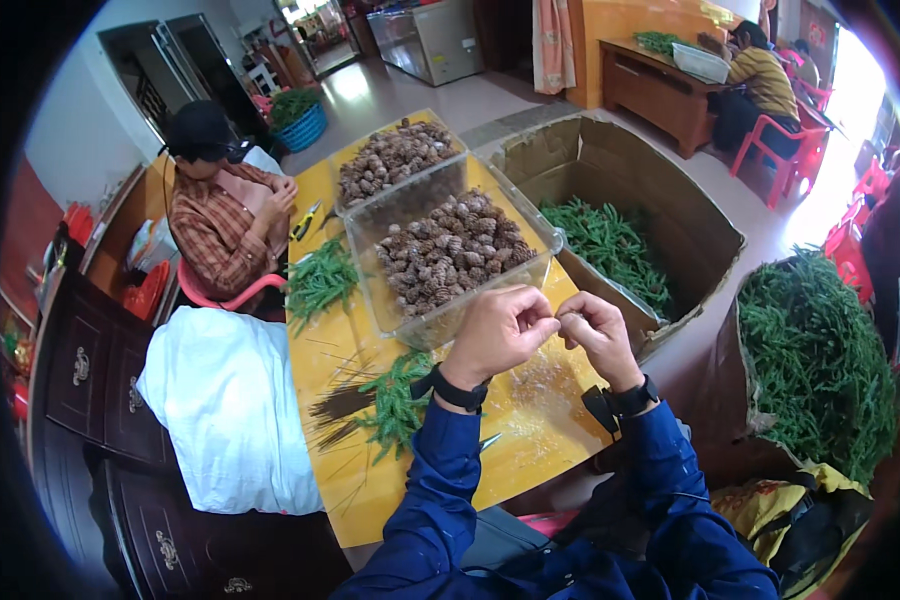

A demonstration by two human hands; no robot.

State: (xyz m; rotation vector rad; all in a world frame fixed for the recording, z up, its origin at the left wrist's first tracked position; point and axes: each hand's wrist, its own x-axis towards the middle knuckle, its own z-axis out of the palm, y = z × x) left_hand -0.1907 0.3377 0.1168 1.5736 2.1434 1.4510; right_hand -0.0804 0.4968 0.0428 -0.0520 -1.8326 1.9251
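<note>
My left hand (498, 335) and my right hand (602, 338) meet over the yellow table, each pinched closed at the fingertips. Whatever lies between the fingers is too small to make out. Just beyond them stands a clear plastic bin (385, 318) heaped with brown pine cones (455, 245). To the left of my left hand lie green artificial sprigs (395, 400) and a bundle of thin dark stems (342, 402). Pale flecks (545, 395) are scattered on the tabletop beneath my hands. A pointed metal tool tip (490, 440) shows beside my left forearm.
A second bin of cones (395, 155) stands behind. Yellow-handled pliers (305, 220) lie near a seated person (225, 220). An open carton (670, 210) of greenery is on the right, with another green heap (820, 370) nearer. A white sack (230, 410) sits left.
</note>
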